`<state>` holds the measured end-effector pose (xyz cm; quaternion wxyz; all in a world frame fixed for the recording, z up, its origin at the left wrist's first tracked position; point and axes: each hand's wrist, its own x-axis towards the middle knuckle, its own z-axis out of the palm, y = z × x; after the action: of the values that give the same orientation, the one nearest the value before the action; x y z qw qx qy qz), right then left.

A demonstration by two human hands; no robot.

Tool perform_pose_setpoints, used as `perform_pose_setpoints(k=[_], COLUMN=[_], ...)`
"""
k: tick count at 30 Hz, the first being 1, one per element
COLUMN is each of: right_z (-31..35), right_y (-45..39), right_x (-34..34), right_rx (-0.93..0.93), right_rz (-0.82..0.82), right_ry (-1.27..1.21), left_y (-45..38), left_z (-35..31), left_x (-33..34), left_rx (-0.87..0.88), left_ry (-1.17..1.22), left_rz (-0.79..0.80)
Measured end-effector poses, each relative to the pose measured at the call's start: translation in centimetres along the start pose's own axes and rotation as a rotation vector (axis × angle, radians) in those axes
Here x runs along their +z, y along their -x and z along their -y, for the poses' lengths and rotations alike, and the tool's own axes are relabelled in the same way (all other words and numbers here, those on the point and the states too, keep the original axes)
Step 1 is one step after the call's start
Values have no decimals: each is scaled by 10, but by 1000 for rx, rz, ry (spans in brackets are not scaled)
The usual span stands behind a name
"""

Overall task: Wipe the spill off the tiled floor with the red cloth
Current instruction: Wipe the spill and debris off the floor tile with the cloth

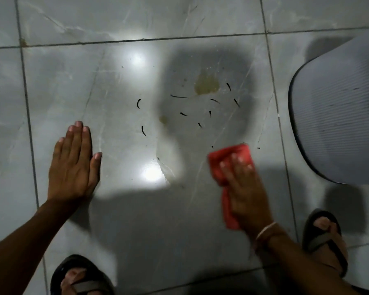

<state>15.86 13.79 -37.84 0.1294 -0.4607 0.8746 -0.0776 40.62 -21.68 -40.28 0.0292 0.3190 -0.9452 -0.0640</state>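
A yellowish-brown spill (206, 84) lies on the grey tiled floor (115, 86), with a smaller stain (163, 119) to its lower left and several dark curved bits (144, 130) scattered around. My right hand (246, 188) presses the red cloth (228, 167) flat on the floor, below and to the right of the spill and apart from it. My left hand (75, 162) rests flat on the tile at the left, fingers together, holding nothing.
A grey ribbed seat or lid (337, 116) fills the right edge. My two sandalled feet (326, 237) (81, 277) stand at the bottom. Bright light reflections (152, 173) and my shadow fall across the tile.
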Motion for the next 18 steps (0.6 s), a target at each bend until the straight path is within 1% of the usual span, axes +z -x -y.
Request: perform_pose_setpoints(k=[2, 3, 5, 6, 7, 8, 10, 11, 12, 13, 14, 15, 17, 18], right_z=[-23, -21, 9, 33, 59, 84, 114, 112, 96, 70, 40, 9, -34, -41], right_y=[-54, -88, -148, -166, -174, -168, -122, -92, -65, -46, -36, -39, -72, -98], right_x=[-18, -25, -26, -20, -10, 3, 24, 28, 28, 23, 14, 3, -19, -29], right_rx=[130, 162, 156, 110, 22, -104, -388, -505, -585, -625, -601, -507, -180, -5], right_rz=[-66, -104, -185, -212, -223, -210, -79, -7, 50, 96, 109, 80, -38, -97], right_ry=[-38, -59, -64, -60, -62, -65, -65, -45, -20, 3, 18, 27, 17, -4], left_y=[1, 1, 2, 2, 2, 2, 2, 2, 2, 2, 2, 3, 2, 2], left_z=[2, 2, 2, 3, 3, 3, 3, 4, 4, 6, 7, 7, 6, 4], left_x=[1, 1, 2, 3, 3, 3, 4, 4, 5, 6, 6, 6, 5, 5], left_rx=[-17, -16, -1, 1, -1, -7, -10, -8, -5, 2, 7, 8, 1, -3], left_ry=[16, 21, 27, 35, 45, 56, 63, 59, 53, 49, 49, 51, 55, 56], left_rz=[1, -6, -24, -26, -28, -29, -26, -24, -25, -27, -30, -33, -37, -36])
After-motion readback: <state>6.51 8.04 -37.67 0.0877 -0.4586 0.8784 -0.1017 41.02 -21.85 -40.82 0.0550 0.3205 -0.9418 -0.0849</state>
